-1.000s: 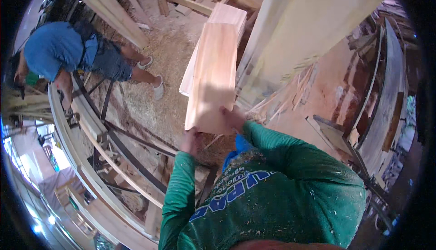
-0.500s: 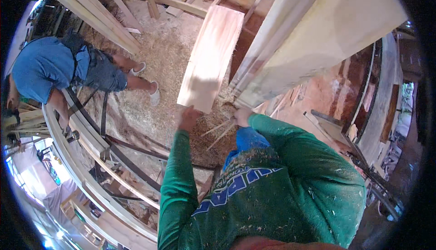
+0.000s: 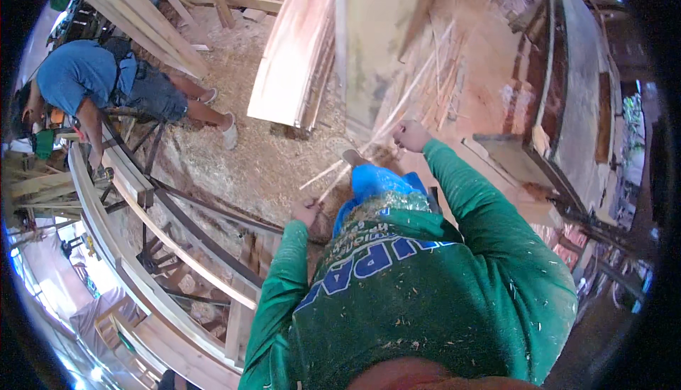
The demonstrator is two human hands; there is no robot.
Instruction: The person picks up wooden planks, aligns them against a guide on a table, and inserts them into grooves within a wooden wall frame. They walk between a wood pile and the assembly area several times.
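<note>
My left hand (image 3: 307,212), low in front of me, is off the boards with its fingers loosely bent and apart. In view it lies by the near end of a thin wood strip (image 3: 332,188) on the ground. My right hand (image 3: 411,136) is further forward, fingers curled in, with nothing visible in them. Beyond my hands a wide pale plank (image 3: 292,60) lies on top of a stack of boards. To its right stands a tall, wide board (image 3: 376,35), its lower end near the ground ahead of my right hand.
A person in a blue shirt (image 3: 78,78) bends over a long curved-looking bench (image 3: 117,234) at the left. Long planks (image 3: 135,18) lean at the upper left. Sawdust and offcut strips (image 3: 440,85) cover the ground. A large dark-edged panel (image 3: 578,92) stands at the right.
My left hand has come off the near end of the pale plank and drawn back. My right hand has come away from the standing board. The whole view has turned right.
</note>
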